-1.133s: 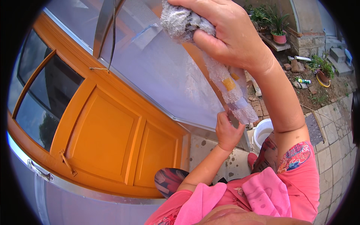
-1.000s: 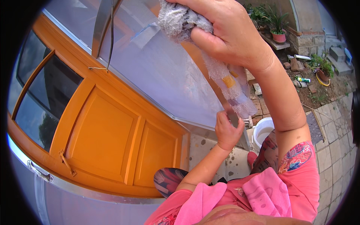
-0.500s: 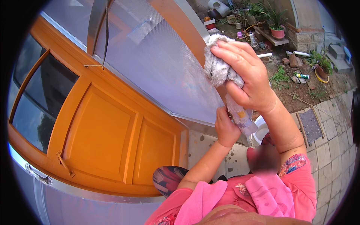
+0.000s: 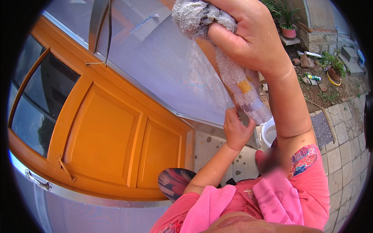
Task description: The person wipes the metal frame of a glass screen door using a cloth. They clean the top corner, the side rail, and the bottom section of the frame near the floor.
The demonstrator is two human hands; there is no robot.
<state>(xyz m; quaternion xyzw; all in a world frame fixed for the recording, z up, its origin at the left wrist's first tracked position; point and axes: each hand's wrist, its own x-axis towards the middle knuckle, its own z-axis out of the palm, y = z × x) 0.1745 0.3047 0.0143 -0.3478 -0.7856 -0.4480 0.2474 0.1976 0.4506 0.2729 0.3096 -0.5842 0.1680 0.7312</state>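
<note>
My right hand [image 4: 252,40] is raised at the upper middle, its fingers curled round a bunched grey-white fluffy cloth [image 4: 194,17]. The cloth is against the upper part of the orange edge of a screen door [image 4: 167,73]. A long wet-looking strip of cloth with a yellow patch hangs down below my right wrist. Lower down, my left hand [image 4: 237,130] is closed on the edge of the screen door's frame; its fingertips are partly hidden. The door stands swung outward, with pale mesh across it.
An orange panelled door [image 4: 105,132] with a dark window fills the left. A white bucket [image 4: 269,133] stands on the paving just beyond my left hand. To the right are a grey mat [image 4: 323,130], paving tiles, bricks, a potted plant [image 4: 288,31] and a stone step.
My right hand has moved up and to the left with the cloth, along the door's edge. The hanging strip shows longer now. My left hand stays at nearly the same place.
</note>
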